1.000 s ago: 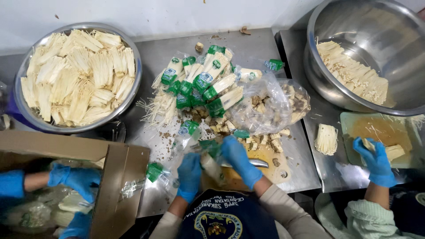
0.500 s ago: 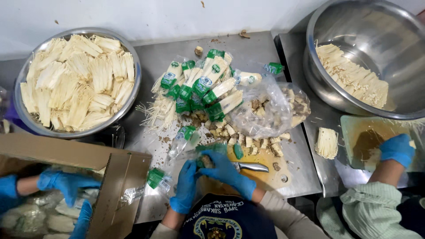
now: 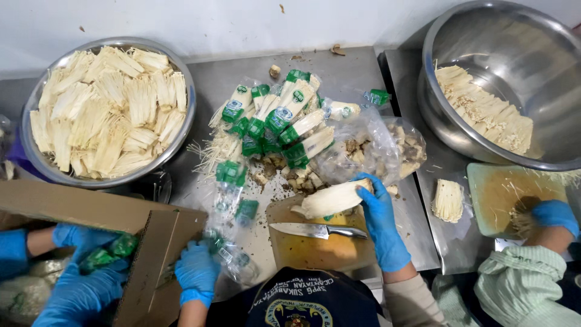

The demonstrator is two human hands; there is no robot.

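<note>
R hand [image 3: 378, 212] gripping mushroom bundle [image 3: 333, 198], L hand [image 3: 196, 272] on wrapper [image 3: 227, 251]

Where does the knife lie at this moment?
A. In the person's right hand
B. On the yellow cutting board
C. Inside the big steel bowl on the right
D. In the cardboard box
B: the knife lies flat on the yellow cutting board, free of both hands; the right hand holds a mushroom bundle above it.

A grey stainless-steel tabletop [image 3: 357, 72] carries a round metal bowl of pale mushroom bundles [image 3: 109, 112] at nine o'clock, a pile of green-labelled plastic mushroom packs [image 3: 275, 118] at centre, a yellow cutting board [image 3: 315, 248] with a steel knife [image 3: 318, 230] at six o'clock, and scattered brown root trimmings [image 3: 290, 178].
</note>
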